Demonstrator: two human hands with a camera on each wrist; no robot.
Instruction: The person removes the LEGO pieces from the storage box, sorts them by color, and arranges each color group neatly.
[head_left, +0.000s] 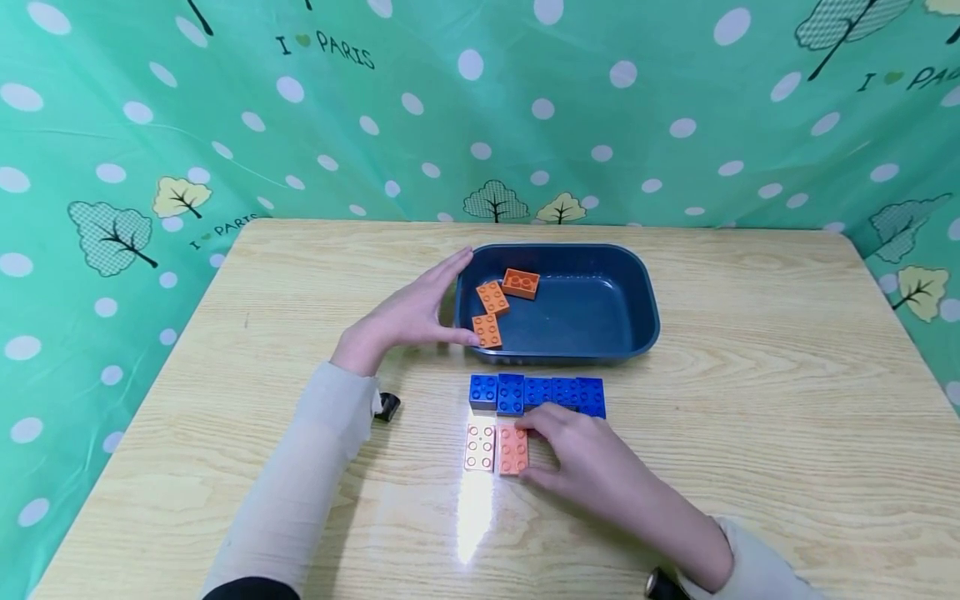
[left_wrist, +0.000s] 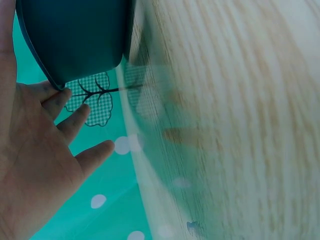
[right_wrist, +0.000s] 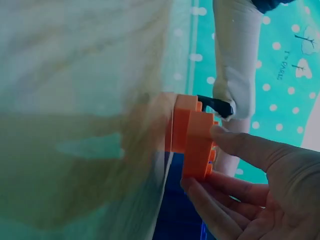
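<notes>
My right hand [head_left: 592, 454] pinches an orange toy brick [head_left: 513, 451] between thumb and fingers, at its two ends. Right beside that brick on the left lies a second orange brick [head_left: 480, 448], paled by glare. In the right wrist view the pinched brick [right_wrist: 198, 145] overlaps the other brick [right_wrist: 182, 120]. My left hand [head_left: 408, 317] is at the left end of a dark blue plastic tub [head_left: 651, 321], thumb by the near corner and fingers by the far one. The left wrist view shows its fingers [left_wrist: 75, 122] straight and spread, some against the tub's rim.
Inside the tub's left part lie three orange bricks [head_left: 492, 297]. A row of several blue bricks [head_left: 512, 394] runs between the tub and the orange pair. Wooden table [head_left: 750, 375] extends to both sides, with a green patterned cloth [head_left: 637, 125] behind it.
</notes>
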